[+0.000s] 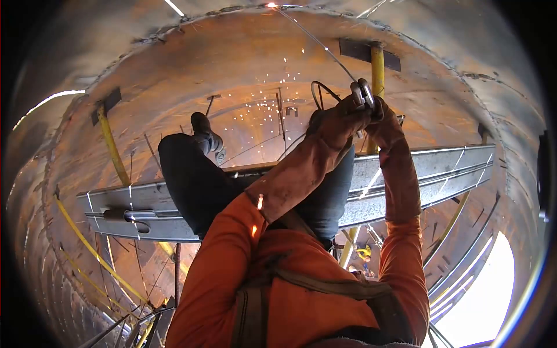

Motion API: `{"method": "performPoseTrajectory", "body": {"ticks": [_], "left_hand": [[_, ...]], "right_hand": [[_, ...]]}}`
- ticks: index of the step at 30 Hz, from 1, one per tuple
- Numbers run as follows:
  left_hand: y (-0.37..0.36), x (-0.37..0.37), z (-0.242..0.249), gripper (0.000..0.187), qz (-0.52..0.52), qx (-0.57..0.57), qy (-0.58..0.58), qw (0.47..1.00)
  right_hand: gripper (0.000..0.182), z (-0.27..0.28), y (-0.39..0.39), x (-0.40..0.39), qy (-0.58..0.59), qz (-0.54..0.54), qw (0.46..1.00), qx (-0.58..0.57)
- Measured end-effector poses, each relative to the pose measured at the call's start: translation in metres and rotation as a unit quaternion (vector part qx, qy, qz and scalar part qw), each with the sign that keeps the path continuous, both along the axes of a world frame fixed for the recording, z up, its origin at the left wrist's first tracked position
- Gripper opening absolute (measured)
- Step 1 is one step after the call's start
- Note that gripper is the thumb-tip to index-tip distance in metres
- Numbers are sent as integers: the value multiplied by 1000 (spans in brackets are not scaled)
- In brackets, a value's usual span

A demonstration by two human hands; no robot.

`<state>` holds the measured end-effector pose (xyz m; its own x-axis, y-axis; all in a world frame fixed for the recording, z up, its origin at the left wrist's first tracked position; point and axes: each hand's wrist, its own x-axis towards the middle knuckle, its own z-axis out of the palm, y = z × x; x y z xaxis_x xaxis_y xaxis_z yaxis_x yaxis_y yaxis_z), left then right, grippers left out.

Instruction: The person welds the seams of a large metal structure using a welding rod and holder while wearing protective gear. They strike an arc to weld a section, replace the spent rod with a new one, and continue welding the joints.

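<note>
Both my hands wear brown leather gloves and are raised close together in front of me. My left hand (348, 118) is closed round a silver metal rod holder (363, 93), whose exact kind I cannot make out. Pressed beside it, my right hand (385, 123) is also closed at the holder; its fingers are partly hidden. A long thin rod (316, 39) runs from the holder up and left to the rough seam (232, 10) of the rusty steel wall. The rod's far end glows (271, 5) at that seam. Sparks (264, 104) scatter below it.
I sit on a long metal plank (394, 174) across a large round steel shell (255, 52). Yellow posts (377, 69) and bars (113, 145) stand around it. A black cable loop (317, 87) hangs near my left glove. Far below is a person in yellow (364, 253). A bright opening (484, 296) lies lower right.
</note>
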<state>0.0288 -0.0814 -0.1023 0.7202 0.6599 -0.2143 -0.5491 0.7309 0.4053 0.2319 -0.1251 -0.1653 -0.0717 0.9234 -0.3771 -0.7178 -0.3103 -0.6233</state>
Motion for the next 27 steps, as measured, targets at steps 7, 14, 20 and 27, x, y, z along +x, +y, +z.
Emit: {"method": "performPoseTrajectory", "body": {"ticks": [7, 14, 20, 27], "left_hand": [[1, -9, 10, 32, -17, 7, -6, 1000], [4, -15, 24, 30, -37, -16, -18, 999], [-2, -5, 4, 29, -2, -15, 48, 999], [-6, -6, 3, 27, 2, -54, 77, 996]], "right_hand": [[39, 39, 1, -23, -35, 15, 998, 56], [37, 50, 2, -31, -69, -10, 997, 34], [36, 24, 9, -13, 22, 9, 999, -30], [38, 26, 7, -15, 14, 6, 1000, 4]]}}
